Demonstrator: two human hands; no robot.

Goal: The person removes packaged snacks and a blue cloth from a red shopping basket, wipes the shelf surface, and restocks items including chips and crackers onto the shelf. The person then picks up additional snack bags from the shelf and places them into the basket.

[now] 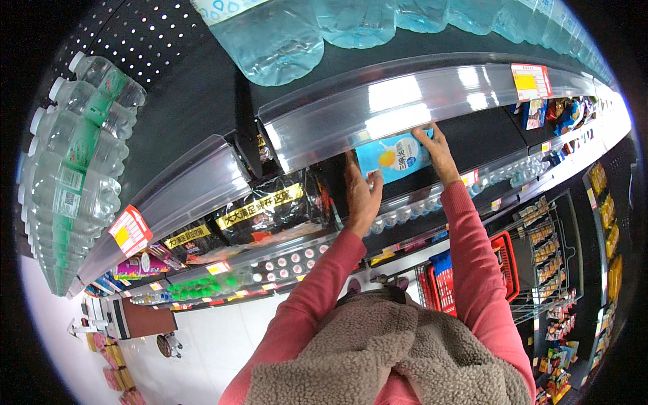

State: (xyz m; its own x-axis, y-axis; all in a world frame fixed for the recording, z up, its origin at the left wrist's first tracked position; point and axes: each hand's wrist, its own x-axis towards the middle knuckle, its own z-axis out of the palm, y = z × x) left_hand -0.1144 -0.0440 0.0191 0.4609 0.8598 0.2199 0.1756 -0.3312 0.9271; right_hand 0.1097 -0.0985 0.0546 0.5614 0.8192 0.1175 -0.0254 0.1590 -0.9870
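Note:
Between my hands is a light blue packet (391, 160) with a white shape and a yellow spot printed on it. It is tilted at the front of a dark shelf, just under the clear plastic strip of the shelf above. My left hand (363, 194) is closed on its left side, the thumb on the front face. My right hand (442, 154) grips its upper right corner, thumb and fingers at the edge. Left of my left hand, large black bags (263, 206) with yellow strips stand on the same shelf.
Big blue-tinted water bottles (270, 50) line the shelf above, behind a clear rail (405, 94). Clear bottles with green labels (74, 145) stand at the left. Lower shelves hold dark-drink bottles (290, 264). A red basket (445, 283) and a wire rack (547, 250) are behind my right arm.

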